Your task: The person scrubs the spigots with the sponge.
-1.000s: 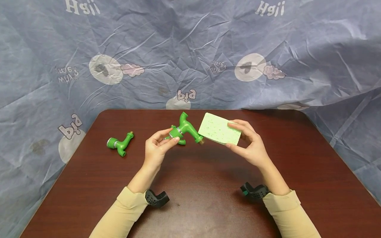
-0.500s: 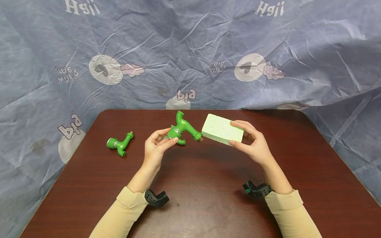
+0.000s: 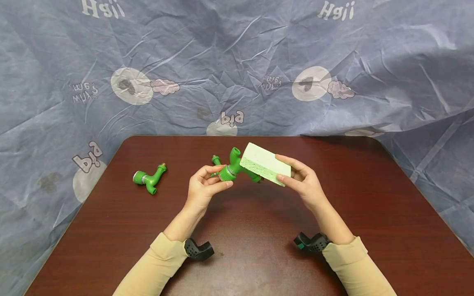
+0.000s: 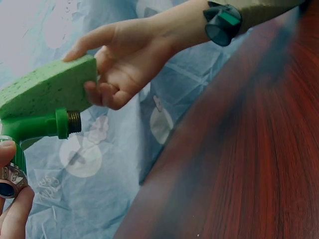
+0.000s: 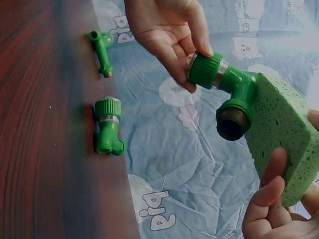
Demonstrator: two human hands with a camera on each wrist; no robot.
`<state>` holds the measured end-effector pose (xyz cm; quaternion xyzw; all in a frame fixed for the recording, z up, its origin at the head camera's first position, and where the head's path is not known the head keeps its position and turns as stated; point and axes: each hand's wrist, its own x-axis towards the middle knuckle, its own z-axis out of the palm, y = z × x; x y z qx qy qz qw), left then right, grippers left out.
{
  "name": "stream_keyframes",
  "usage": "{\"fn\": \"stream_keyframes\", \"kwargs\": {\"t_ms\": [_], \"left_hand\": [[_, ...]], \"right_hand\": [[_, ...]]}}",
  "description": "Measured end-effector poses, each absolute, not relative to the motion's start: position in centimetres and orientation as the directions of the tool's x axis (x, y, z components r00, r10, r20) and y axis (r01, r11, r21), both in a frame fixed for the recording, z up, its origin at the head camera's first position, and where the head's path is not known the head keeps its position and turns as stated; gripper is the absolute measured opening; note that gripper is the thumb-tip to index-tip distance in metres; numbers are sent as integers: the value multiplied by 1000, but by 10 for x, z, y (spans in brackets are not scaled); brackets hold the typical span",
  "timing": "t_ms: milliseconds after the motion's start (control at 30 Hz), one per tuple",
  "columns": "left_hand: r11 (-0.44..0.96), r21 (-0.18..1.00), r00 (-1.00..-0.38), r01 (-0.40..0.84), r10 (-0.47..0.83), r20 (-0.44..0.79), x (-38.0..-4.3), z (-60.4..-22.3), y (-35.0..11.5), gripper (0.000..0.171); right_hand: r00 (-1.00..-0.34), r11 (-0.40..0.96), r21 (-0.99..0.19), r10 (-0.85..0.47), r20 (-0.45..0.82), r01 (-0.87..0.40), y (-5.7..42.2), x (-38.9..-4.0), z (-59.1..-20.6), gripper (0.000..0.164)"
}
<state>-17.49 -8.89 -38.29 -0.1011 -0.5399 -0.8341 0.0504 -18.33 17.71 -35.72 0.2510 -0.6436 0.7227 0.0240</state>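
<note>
My left hand (image 3: 201, 187) pinches a green plastic tap (image 3: 235, 166) by its ribbed knob, raised over the table. Its brass threaded inlet points right, mostly behind the sponge in the head view. Fingers and thumb of my right hand (image 3: 306, 181) grip the right end of a pale green sponge (image 3: 267, 161). The sponge's left end lies against the tap body (image 5: 239, 84) in the right wrist view. From the left wrist side, the sponge (image 4: 50, 89) sits along the far side of the tap's pipe (image 4: 37, 127), with the brass thread (image 4: 74, 121) sticking out free.
A second green tap (image 3: 149, 181) lies on the brown table (image 3: 244, 246) at the left. Another green tap (image 3: 215, 160) lies behind my left hand, partly covered by it. A blue printed cloth (image 3: 237, 61) hangs behind the table's far edge.
Over the last half second the sponge has moved left and tilted, now overlapping the tap. My left hand has shifted slightly right and turned the tap. Both grips are kept.
</note>
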Motion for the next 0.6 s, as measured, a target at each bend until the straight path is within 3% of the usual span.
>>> {"fn": "stream_keyframes", "kwargs": {"t_ms": [333, 600], "left_hand": [[-447, 863, -971, 236, -88, 221, -180, -378, -97, 46], [-451, 869, -979, 201, -55, 198, -178, -381, -91, 46]], "right_hand": [[-875, -151, -933, -324, 359, -327, 191, -191, -359, 51], [-871, -191, -925, -316, 376, -330, 187, -188, -357, 51]]}}
